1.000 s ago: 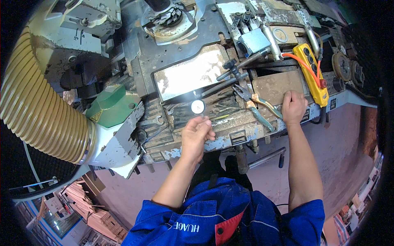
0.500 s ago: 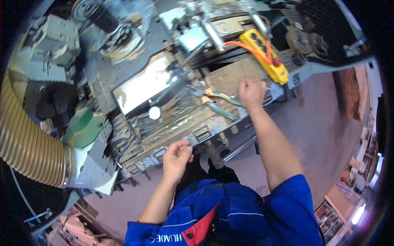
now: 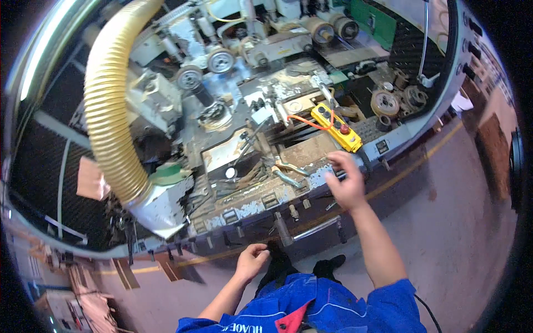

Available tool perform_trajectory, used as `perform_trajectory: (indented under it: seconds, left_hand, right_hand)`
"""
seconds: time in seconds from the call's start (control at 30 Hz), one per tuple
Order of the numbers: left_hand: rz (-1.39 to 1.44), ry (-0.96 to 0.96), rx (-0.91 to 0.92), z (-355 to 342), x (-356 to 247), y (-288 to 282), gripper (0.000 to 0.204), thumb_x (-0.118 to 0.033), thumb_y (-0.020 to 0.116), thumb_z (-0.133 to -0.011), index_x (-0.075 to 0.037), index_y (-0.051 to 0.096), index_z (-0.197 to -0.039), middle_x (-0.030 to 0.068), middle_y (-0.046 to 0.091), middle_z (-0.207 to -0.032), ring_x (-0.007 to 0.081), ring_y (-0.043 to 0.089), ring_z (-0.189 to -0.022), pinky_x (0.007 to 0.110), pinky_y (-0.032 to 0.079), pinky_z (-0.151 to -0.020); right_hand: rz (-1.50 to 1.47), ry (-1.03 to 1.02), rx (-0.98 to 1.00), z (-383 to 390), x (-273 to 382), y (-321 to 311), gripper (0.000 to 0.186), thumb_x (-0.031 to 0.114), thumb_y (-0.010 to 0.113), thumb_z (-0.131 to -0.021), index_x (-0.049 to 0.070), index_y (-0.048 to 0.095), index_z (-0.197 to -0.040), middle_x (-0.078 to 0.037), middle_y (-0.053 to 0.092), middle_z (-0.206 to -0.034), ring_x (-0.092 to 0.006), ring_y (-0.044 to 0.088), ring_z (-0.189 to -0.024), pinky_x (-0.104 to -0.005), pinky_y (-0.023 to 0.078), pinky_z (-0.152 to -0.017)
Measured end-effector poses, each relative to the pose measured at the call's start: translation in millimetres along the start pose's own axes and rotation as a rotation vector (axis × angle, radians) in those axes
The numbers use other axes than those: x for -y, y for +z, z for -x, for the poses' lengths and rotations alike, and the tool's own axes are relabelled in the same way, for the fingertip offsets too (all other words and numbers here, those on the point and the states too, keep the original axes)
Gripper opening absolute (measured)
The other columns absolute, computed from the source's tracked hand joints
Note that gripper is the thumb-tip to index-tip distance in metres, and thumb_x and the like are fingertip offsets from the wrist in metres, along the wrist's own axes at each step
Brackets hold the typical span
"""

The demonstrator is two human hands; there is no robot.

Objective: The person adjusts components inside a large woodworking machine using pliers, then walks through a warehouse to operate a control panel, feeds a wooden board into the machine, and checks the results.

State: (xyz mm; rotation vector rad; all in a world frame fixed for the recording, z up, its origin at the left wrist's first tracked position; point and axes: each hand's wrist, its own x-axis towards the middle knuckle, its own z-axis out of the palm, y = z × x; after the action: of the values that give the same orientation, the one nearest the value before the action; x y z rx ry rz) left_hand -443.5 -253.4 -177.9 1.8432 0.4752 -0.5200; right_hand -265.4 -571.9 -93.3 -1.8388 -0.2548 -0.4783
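My right hand point(image 3: 347, 182) is raised just in front of the machine's edge, thumb and fingers apart, with nothing in it. Closest to it are a yellow push-button pendant point(image 3: 333, 129) with a red knob and pliers point(image 3: 287, 175) with worn teal handles, lying on the bed's front ledge. My left hand point(image 3: 252, 262) hangs low before the machine, its fingers loosely curved and nothing visible in it. A flat brown board point(image 3: 311, 150) lies behind the pliers.
A ribbed yellow hose point(image 3: 108, 100) curves down the left to a metal hood point(image 3: 164, 213). Small tools lie beside a white disc point(image 3: 231, 173) on the machine bed. Rollers point(image 3: 221, 60) line the back. Several knobs and a bar point(image 3: 316, 229) jut from the front edge.
The view has shifted back and shows more of the machine. My right hand has drawn back off the ledge and opened from a curled pose. My left hand is lower, farther from the edge.
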Motion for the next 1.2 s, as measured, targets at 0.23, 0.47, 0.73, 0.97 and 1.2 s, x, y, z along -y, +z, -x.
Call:
perform_trajectory:
  seconds: [0.23,0.47,0.73,0.97,1.2]
  left_hand:
    - [-0.175,0.184,0.111,35,-15,103,0.032,-0.016,0.069,-0.092,0.0,0.063,-0.119,0.0056,0.069,-0.091,0.0112,0.063,-0.078,0.027,0.052,-0.071]
    - [-0.326,0.216,0.273,59,-60,157,0.04,-0.023,0.069,-0.09,-0.002,0.062,-0.124,0.0103,0.071,-0.1,0.0172,0.067,-0.09,0.031,0.053,-0.084]
    - [-0.33,0.257,0.279,41,-74,172,0.043,-0.021,0.071,-0.091,-0.001,0.06,-0.127,0.0108,0.07,-0.109,0.0175,0.066,-0.1,0.032,0.052,-0.09]
    - [-0.351,0.205,0.05,33,-37,141,0.042,-0.027,0.07,-0.088,-0.001,0.065,-0.121,0.0128,0.072,-0.104,0.0197,0.068,-0.097,0.033,0.052,-0.089]
    - [-0.34,0.087,-0.407,-28,43,97,0.054,-0.032,0.071,-0.088,0.003,0.058,-0.127,0.0157,0.07,-0.106,0.0235,0.068,-0.095,0.035,0.053,-0.086]
  right_hand:
    - [-0.637,-0.288,0.17,43,206,-195,0.035,0.015,0.075,-0.075,0.01,0.061,-0.107,-0.007,0.066,-0.086,-0.0183,0.061,-0.074,-0.0293,0.046,-0.067]
    - [-0.559,-0.613,0.323,92,242,-300,0.018,0.005,0.083,-0.073,0.016,0.072,-0.083,0.001,0.07,-0.07,-0.0082,0.061,-0.059,-0.02,0.048,-0.06]
    - [-0.526,-0.643,0.423,111,255,-326,0.01,0.011,0.074,-0.08,0.013,0.067,-0.086,-0.001,0.067,-0.083,-0.0126,0.06,-0.071,-0.0262,0.047,-0.063]
    - [-0.395,-0.536,0.731,126,230,-346,0.014,0.018,0.069,-0.085,0.012,0.062,-0.096,-0.003,0.065,-0.096,-0.0164,0.059,-0.083,-0.0319,0.046,-0.066]
    - [-0.471,0.36,0.237,85,81,-208,0.026,0.005,0.06,-0.086,0.003,0.066,-0.112,-0.003,0.062,-0.088,-0.0139,0.057,-0.074,-0.0271,0.047,-0.069]
